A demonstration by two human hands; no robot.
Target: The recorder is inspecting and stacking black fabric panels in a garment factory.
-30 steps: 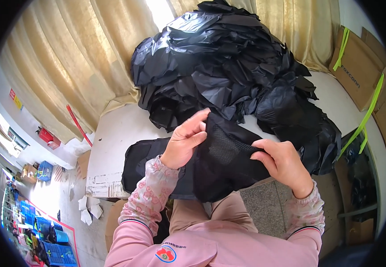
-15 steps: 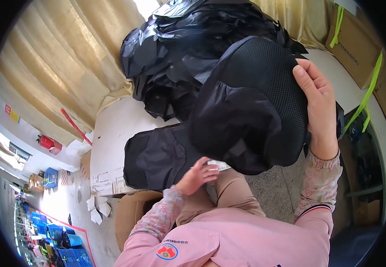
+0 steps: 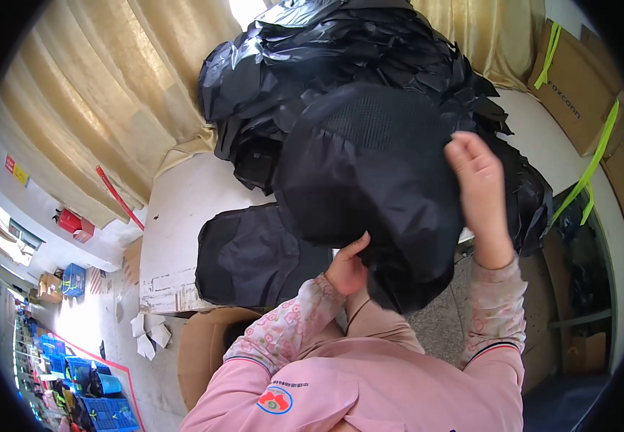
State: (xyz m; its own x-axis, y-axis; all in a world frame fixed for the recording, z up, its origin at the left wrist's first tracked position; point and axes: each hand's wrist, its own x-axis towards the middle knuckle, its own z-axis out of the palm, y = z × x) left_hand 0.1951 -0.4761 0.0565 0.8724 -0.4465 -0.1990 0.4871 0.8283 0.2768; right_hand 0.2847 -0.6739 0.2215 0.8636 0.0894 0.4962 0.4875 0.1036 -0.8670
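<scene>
A large black fabric panel [image 3: 369, 173], with a mesh area at its top and smooth, wrinkled cloth below, is held up before me at a tilt. My left hand [image 3: 346, 272] grips its lower left edge, thumb upright on the near side and the other fingers hidden behind the cloth. At the upper right edge is my right hand [image 3: 479, 176], its fingers curled in against the panel and slightly blurred. Flat on the white table [image 3: 175, 216], to the left, lies a similar black panel [image 3: 247, 255], partly covered by the held one.
A high heap of black pieces [image 3: 340, 54] fills the back of the table. Beige curtains [image 3: 110, 93] hang behind. Cardboard boxes [image 3: 578, 93] with green straps stand at the right. Below the table's near left corner is an open carton [image 3: 200, 345], with paper scraps [image 3: 150, 335] on the floor.
The held panel has moved left and down, its mesh face turning farther away from me. My left hand has risen to its lower edge; my right hand has moved left and lower with it.
</scene>
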